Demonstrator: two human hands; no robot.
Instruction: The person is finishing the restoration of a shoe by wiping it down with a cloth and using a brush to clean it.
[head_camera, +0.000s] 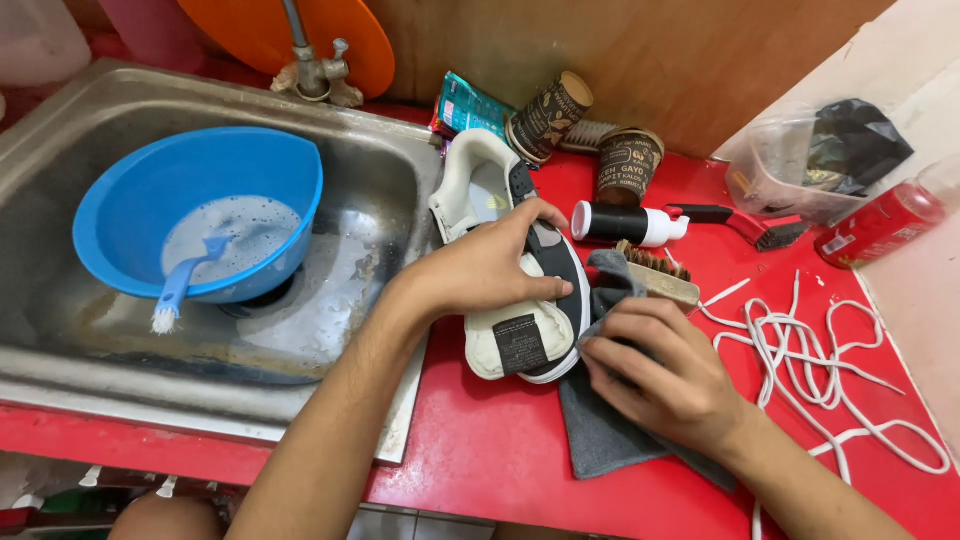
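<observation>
Plainly, the sneaker (515, 265) is clamped by the left hand (480, 270) at the sink's (60, 355) edge; the grey cloth (605, 420) is pinched in the right hand (655, 370). A slip could tip it in.

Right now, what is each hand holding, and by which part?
Left hand grips the sneaker across its upper, near the middle. Right hand presses the grey cloth against the sneaker's side.

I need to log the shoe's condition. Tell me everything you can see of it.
The shoe is a cream and black low sneaker with no laces in it, lying on the red counter beside the sink, one end nearest the camera. The left hand grips it from above; the right hand presses a grey cloth against its side.
</observation>
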